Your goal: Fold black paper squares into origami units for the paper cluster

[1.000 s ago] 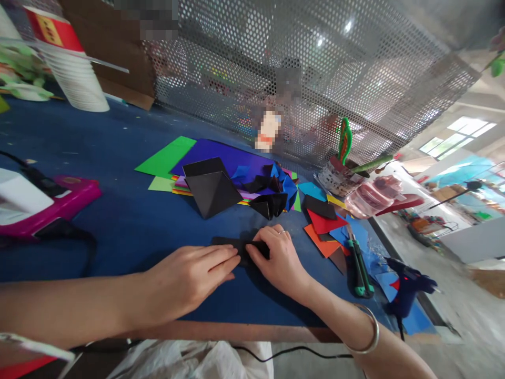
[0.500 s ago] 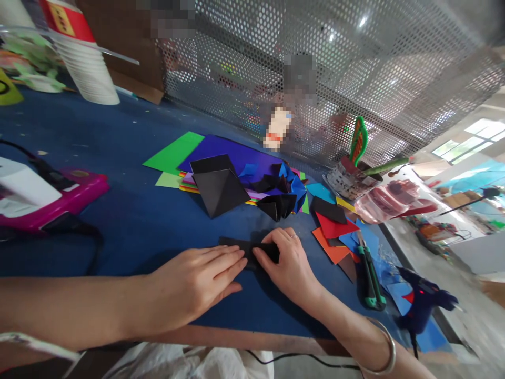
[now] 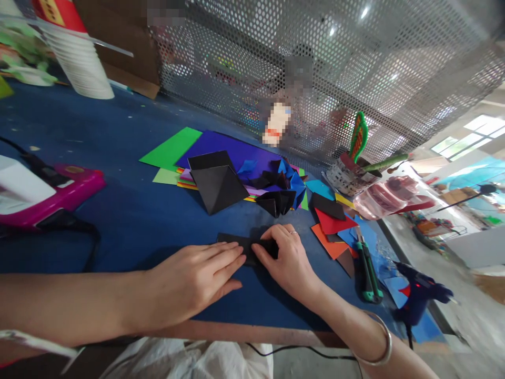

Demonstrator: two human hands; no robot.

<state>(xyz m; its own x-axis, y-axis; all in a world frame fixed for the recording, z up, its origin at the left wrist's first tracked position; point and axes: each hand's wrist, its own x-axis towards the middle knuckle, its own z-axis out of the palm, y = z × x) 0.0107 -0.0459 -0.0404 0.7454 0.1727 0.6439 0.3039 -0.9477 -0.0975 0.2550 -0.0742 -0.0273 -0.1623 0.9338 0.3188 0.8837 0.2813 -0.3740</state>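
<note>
On the blue tabletop point(image 3: 130, 210), close to the near edge, I have a flat strip of folded black paper point(image 3: 246, 247) under both hands. My left hand point(image 3: 197, 279) lies over its left part, fingers straight and together, pressing without grasping. My right hand point(image 3: 290, 263) pinches the right part between thumb and bent fingers, hiding that end from me.

Just beyond the strip, a black folded-paper diamond point(image 3: 219, 187) and a cluster of black and blue folded paper pieces point(image 3: 278, 202) crowd the space, resting on a stack of coloured sheets topped by a purple sheet point(image 3: 224, 142). A grey perforated metal screen point(image 3: 236, 52) closes off the far side. Near my right forearm, a green-and-black box cutter point(image 3: 367, 273) and a dark blue glue gun point(image 3: 418, 295) limit room sideways, and a magenta plastic power strip point(image 3: 89, 184) sits well left.
</note>
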